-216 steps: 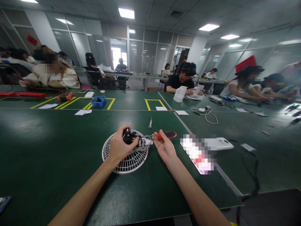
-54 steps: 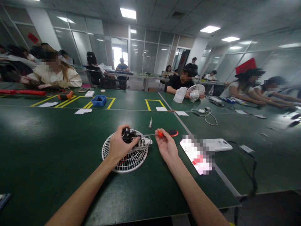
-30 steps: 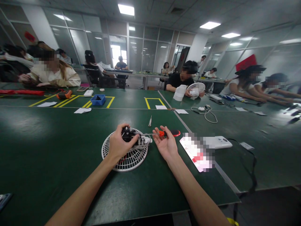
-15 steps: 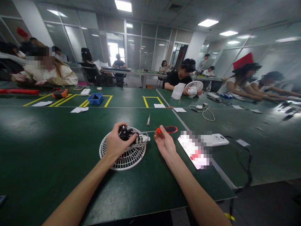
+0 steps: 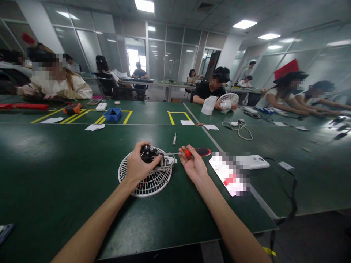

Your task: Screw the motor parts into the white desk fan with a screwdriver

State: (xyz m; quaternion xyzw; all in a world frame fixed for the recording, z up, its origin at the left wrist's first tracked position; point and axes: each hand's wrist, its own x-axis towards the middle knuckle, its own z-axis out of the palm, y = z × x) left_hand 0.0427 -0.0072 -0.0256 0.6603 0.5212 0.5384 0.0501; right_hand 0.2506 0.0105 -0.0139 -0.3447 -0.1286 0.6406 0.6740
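A white round fan grille [image 5: 149, 180] lies flat on the green table [image 5: 68, 164] in front of me. My left hand [image 5: 138, 166] grips a black motor assembly [image 5: 149, 155] on top of the grille, with a small white part [image 5: 168, 160] sticking out to its right. My right hand [image 5: 193, 166] holds a red-handled screwdriver [image 5: 199, 152] in its fingers, palm up. The thin shaft points left to the white part.
A phone [image 5: 229, 175] and a white device [image 5: 256, 162] lie to the right. A small screwdriver [image 5: 174, 139] lies beyond the grille. Farther off are a blue tray [image 5: 113, 114], paper slips and a coiled white cable [image 5: 241, 130]. Several other people work at neighbouring tables.
My hands have stayed on the motor and the screwdriver. The right hand's fingers have shifted slightly round the handle. The view has drifted a little.
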